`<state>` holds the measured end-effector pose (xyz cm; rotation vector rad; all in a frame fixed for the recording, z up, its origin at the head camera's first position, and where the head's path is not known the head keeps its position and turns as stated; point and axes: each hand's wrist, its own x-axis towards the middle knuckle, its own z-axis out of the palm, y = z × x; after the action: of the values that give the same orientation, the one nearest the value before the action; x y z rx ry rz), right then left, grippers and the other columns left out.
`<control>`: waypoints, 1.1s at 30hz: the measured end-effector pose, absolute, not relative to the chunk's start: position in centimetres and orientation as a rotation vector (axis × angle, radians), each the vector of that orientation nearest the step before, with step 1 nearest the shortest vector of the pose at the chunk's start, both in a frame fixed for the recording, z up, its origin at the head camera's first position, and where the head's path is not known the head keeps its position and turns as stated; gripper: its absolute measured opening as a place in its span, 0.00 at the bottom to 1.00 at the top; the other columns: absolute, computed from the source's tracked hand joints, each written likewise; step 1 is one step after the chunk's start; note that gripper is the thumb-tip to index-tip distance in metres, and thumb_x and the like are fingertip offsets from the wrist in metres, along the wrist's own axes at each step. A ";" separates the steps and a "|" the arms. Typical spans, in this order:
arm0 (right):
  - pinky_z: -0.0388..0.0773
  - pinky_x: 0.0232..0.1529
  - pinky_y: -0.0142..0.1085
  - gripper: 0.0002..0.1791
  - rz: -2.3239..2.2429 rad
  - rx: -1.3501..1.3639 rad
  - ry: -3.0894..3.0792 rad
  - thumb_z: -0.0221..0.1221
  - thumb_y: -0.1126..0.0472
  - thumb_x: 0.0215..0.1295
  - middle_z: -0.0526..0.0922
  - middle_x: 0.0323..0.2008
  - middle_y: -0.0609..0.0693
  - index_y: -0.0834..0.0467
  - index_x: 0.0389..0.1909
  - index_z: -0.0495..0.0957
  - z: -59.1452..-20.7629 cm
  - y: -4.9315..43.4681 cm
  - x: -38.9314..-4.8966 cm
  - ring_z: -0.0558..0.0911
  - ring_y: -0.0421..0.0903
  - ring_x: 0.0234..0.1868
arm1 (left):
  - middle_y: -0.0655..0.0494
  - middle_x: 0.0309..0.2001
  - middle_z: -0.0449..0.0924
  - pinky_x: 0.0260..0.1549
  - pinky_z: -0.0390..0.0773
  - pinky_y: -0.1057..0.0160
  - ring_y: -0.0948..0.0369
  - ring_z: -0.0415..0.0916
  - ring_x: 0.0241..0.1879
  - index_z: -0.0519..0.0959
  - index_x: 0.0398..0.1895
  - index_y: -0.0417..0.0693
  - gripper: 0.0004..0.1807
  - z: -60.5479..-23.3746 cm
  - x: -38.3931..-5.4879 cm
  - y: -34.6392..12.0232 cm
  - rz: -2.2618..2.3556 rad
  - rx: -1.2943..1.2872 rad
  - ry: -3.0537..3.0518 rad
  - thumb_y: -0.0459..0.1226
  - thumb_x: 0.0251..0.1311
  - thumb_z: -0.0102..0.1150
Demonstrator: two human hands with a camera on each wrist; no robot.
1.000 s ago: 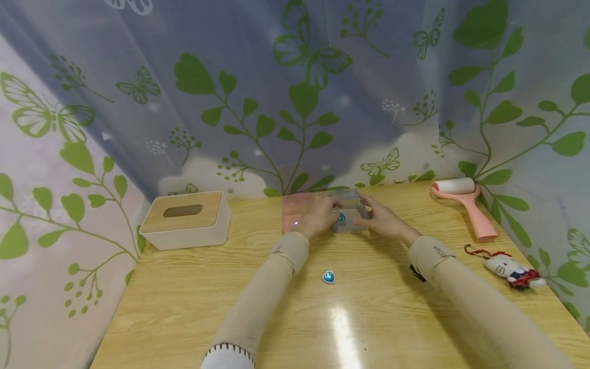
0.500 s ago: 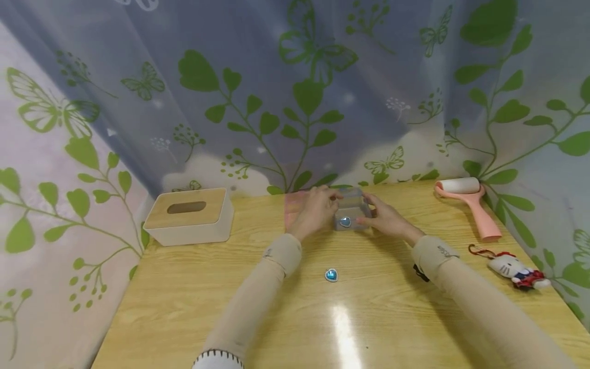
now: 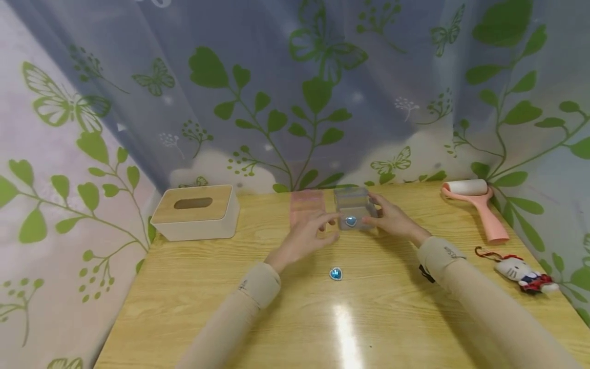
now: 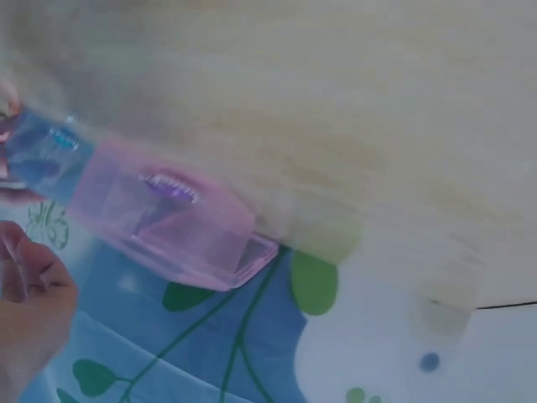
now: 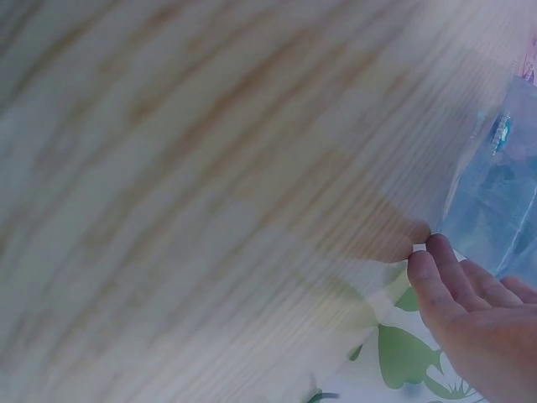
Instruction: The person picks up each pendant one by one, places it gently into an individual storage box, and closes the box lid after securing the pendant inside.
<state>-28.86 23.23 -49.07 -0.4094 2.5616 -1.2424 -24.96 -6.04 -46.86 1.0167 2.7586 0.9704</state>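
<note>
My right hand (image 3: pixel 394 218) holds the right side of a clear bluish plastic box (image 3: pixel 356 209), thumb in front and fingers toward the back. A blue heart gem (image 3: pixel 351 221) shows at the front of this box. With its fingers loosely spread, my left hand (image 3: pixel 304 238) reaches to the box's left front edge. Beside it stands a translucent pink box (image 3: pixel 306 201), partly hidden by that hand; in the left wrist view a purple ornament (image 4: pixel 171 188) shows on the pink box's front. Nearer me lies another blue heart gem with a pale beaded rim (image 3: pixel 336 273).
A white tissue box with a wooden top (image 3: pixel 195 212) stands at the back left of the wooden table (image 3: pixel 184 307). At the right lie a pink lint roller (image 3: pixel 481 207) and a cat-doll keychain (image 3: pixel 525 271). A patterned curtain (image 3: pixel 258 92) hangs behind.
The left hand has come away from the boxes' back part, down and toward me, its fingers spreading. The right hand stays at the bluish box; the loose gem stays on the table.
</note>
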 end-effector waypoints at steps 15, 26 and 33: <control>0.76 0.68 0.66 0.50 -1.244 -0.393 2.557 0.59 0.53 0.79 0.47 0.83 0.71 0.60 0.86 0.36 -48.9 22.9 -28.6 0.67 0.75 0.75 | 0.62 0.63 0.80 0.64 0.80 0.56 0.61 0.77 0.62 0.69 0.77 0.69 0.37 -49.3 -22.9 -7.5 0.537 1.208 2.573 0.58 0.66 0.68; 0.77 0.67 0.66 0.50 -1.237 -0.406 2.557 0.59 0.52 0.79 0.48 0.83 0.72 0.60 0.86 0.37 -48.6 22.9 -28.5 0.67 0.76 0.75 | 0.64 0.62 0.79 0.68 0.76 0.59 0.62 0.75 0.63 0.75 0.73 0.65 0.35 -50.4 -22.5 -7.4 0.305 1.340 2.564 0.59 0.65 0.68; 0.82 0.62 0.61 0.50 -1.238 -0.401 2.562 0.60 0.52 0.79 0.50 0.82 0.73 0.62 0.86 0.37 -48.8 23.0 -28.8 0.70 0.75 0.73 | 0.64 0.59 0.81 0.63 0.78 0.65 0.64 0.77 0.59 0.83 0.66 0.61 0.27 -50.7 -22.3 -6.7 0.232 1.395 2.602 0.57 0.66 0.66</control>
<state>-28.77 22.97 -48.79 -0.4007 2.5619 -1.2383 -22.26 -6.67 -50.66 1.3949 2.6016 0.2315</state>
